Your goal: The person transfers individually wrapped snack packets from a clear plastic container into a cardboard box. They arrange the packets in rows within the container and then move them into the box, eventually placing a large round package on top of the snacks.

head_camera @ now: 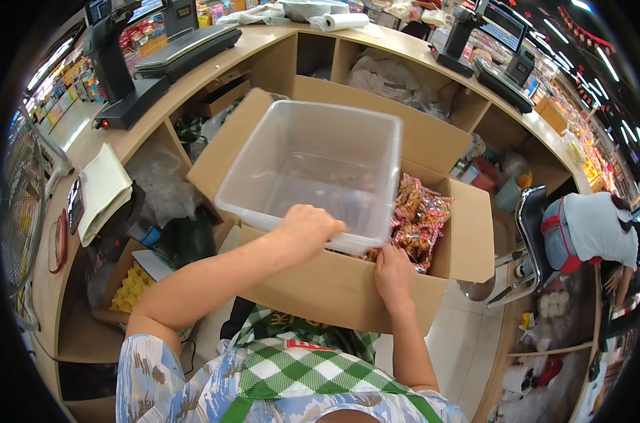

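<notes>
My left hand [310,228] grips the near rim of a clear plastic tub [320,140], with its fingers curled over the edge. The tub looks empty and is tilted over an open cardboard box [320,291]. My right hand [394,272] holds the near wall of the box, close to the tub's right corner, with the fingertips on the inside. Packets of brown snacks in clear and red wrappers [417,211] lie in the right part of the box. The tub hides most of the box's inside.
A curved wooden counter [261,50] surrounds me, carrying black scales [187,53] and a plastic bag roll [346,21]. A chair [534,243] and a person [589,227] are at the right. A fan [21,201] stands left, near a notepad [105,185].
</notes>
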Action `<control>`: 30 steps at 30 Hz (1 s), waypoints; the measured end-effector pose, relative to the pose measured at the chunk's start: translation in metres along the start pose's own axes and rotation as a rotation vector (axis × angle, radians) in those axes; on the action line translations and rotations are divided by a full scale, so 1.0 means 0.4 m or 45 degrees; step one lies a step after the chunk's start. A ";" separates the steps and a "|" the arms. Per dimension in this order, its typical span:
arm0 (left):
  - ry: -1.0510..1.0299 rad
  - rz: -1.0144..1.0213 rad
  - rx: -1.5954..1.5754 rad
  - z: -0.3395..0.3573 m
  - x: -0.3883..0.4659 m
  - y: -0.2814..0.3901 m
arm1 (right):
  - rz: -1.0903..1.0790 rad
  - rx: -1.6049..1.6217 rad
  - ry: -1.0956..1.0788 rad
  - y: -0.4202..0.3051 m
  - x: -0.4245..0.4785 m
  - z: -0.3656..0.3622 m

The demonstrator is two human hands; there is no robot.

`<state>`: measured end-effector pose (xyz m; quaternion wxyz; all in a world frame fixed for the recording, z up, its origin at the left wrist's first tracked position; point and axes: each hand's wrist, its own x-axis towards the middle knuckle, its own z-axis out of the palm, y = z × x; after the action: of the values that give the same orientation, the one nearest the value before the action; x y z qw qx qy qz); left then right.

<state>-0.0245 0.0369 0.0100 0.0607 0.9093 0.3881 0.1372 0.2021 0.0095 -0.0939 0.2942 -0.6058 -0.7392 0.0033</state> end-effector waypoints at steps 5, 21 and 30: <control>-0.178 -0.092 -0.075 0.098 0.029 -0.043 | 0.069 -0.002 -0.074 -0.021 0.001 -0.020; -0.951 0.032 0.177 0.139 0.136 -0.071 | 0.239 0.547 -0.003 0.094 0.226 -0.081; -1.554 -0.154 -0.399 0.062 0.273 -0.112 | -0.183 0.090 -0.108 0.112 0.490 0.136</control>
<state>0.0239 0.1467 -0.0013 0.4111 0.7806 0.3098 -0.3547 0.2003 0.2166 -0.0705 0.2834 -0.5398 -0.7920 0.0340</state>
